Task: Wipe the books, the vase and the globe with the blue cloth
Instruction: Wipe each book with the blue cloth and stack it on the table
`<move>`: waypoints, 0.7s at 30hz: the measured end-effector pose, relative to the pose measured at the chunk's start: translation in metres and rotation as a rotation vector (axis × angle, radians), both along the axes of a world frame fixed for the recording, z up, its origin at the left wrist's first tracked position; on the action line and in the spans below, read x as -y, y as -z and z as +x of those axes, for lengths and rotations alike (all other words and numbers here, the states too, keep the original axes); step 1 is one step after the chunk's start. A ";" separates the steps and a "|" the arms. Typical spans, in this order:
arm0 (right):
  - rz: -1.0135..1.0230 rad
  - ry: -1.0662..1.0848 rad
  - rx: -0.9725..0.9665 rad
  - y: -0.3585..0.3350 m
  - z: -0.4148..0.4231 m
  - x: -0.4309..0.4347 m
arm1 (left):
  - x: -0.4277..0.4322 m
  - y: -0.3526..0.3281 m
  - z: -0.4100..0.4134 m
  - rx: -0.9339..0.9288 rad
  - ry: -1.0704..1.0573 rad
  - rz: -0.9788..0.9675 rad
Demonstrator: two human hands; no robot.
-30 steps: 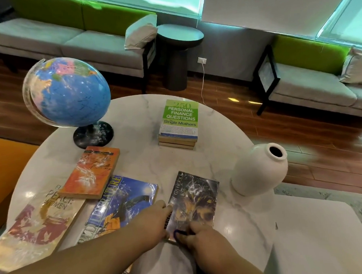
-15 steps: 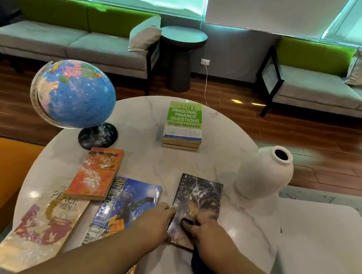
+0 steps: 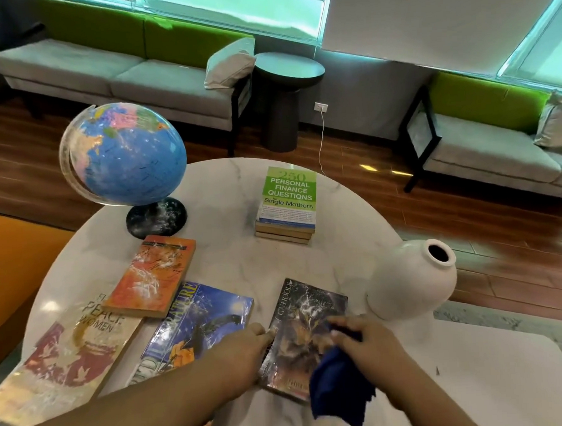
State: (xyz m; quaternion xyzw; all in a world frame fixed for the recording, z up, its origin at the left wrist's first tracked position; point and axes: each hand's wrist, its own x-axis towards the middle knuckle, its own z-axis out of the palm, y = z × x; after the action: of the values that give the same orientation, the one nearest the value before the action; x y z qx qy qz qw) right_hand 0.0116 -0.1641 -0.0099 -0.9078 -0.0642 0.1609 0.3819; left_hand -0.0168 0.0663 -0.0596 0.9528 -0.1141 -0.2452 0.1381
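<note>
Lower centre, I watched the right hand, grip bunched round the cloth, move further up the dark book; the left hand, fingers straight, steadied it. Book wiping underway.

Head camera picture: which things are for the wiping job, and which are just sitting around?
For the job: blue cloth, dark book, orange book, blue book, Peace Women book, green-topped stack, globe, vase.
Just around: sofa, cushion, round side table.

Blue cloth (bunched) overlaps dark book beside white vase.
</note>
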 end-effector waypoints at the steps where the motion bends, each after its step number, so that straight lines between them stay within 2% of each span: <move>1: 0.094 0.061 -0.031 -0.012 0.003 0.005 | 0.000 0.001 0.001 -0.006 -0.008 -0.005; 4: 0.219 0.130 -0.042 -0.028 -0.001 0.004 | -0.001 0.003 0.001 -0.015 -0.017 0.001; 7: 0.061 0.039 0.104 -0.008 -0.017 -0.006 | -0.001 0.004 0.001 -0.021 -0.024 -0.002; 10: -0.184 -0.188 0.125 0.031 -0.041 -0.009 | -0.001 0.005 0.001 -0.012 -0.020 -0.009; 12: -0.306 -0.308 0.244 0.052 -0.051 -0.005 | -0.001 0.006 0.001 -0.013 -0.021 -0.012; 14: -0.275 -0.325 0.308 0.065 -0.054 -0.005 | -0.002 0.008 0.002 -0.011 -0.018 -0.011; 17: -0.277 -0.462 0.416 0.073 -0.051 -0.031 | -0.002 0.008 0.003 -0.006 -0.015 -0.010; 21: -0.359 -0.575 0.478 0.065 -0.043 -0.038 | -0.001 0.007 0.003 -0.013 -0.003 -0.031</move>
State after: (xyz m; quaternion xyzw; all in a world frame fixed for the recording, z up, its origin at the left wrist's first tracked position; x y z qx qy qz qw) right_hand -0.0317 -0.1258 -0.0749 -0.9170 -0.3727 0.0544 0.1313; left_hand -0.0139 0.0673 -0.0670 0.9491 -0.1155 -0.2492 0.1541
